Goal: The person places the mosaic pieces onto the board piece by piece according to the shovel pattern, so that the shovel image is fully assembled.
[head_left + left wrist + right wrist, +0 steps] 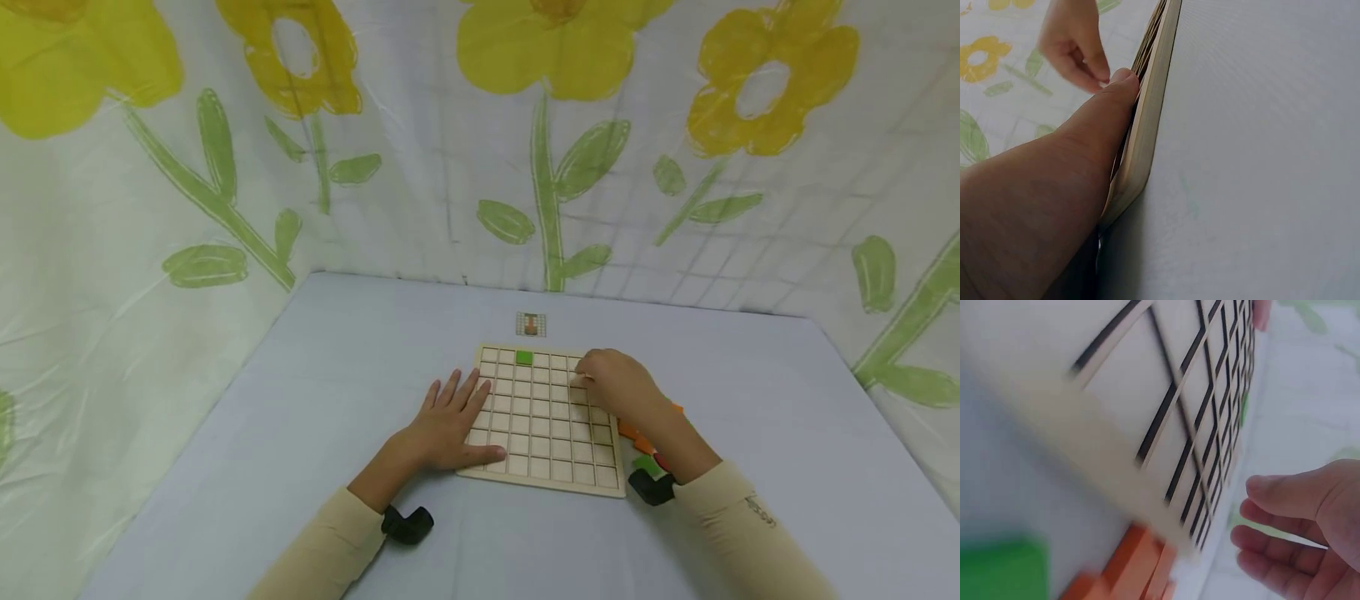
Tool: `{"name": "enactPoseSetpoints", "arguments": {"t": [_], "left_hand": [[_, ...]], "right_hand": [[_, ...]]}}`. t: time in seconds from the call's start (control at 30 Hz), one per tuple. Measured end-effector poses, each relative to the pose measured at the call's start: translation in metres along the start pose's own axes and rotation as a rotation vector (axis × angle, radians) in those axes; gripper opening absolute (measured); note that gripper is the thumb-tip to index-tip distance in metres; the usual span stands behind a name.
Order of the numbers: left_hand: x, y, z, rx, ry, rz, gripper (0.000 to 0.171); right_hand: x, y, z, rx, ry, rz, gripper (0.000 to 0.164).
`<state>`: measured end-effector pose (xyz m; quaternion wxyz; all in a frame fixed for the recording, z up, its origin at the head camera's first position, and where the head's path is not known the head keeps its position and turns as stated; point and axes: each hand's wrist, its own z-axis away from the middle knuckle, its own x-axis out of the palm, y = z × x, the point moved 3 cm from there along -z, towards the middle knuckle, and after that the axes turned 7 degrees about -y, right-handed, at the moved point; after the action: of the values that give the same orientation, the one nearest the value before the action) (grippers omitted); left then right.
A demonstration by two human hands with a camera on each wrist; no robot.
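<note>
A square wooden grid board [540, 446] lies on the table, with one green square tile [524, 357] in its far row. My left hand [450, 433] rests on the board's left side, fingers spread; its thumb lies across the near edge, as the left wrist view also shows. Over the far right part of the board is my right hand [626, 392], fingers loosely bent. In the right wrist view, nothing shows between the thumb and fingers of that hand [1297, 531]. Orange pieces [1132, 562] and a green piece [1004, 569] lie beside the board's right edge.
Beyond the far edge of the board lies a small card [531, 324] with a gridded orange and green picture. A red piece [662, 461] sits partly hidden by the right wrist. A flower-printed curtain [420, 192] hangs behind the pale table [315, 400].
</note>
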<state>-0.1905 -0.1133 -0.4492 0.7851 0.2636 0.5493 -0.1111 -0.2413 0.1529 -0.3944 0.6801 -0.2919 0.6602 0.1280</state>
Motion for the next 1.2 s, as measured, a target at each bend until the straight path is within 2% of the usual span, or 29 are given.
{"name": "enactPoseSetpoints", "arguments": {"t": [0.23,0.47,0.83,1.2], "left_hand": [[-0.001,-0.001,0.002,-0.007,-0.005,0.009,0.108],[0.000,-0.004,0.001,-0.005,0.002,0.012,0.107],[0.002,-0.003,0.000,0.002,0.001,0.021,0.107],[0.000,0.000,0.000,0.001,-0.002,0.003,0.107]], "right_hand": [[-0.012,0.030,0.035,0.151,-0.053,-0.002,0.020],[-0.013,0.052,0.048,0.236,-0.086,-0.006,0.021],[-0.005,0.063,0.046,0.261,-0.116,-0.022,0.021],[-0.001,0.065,0.047,0.248,-0.087,-0.021,0.020]]}}
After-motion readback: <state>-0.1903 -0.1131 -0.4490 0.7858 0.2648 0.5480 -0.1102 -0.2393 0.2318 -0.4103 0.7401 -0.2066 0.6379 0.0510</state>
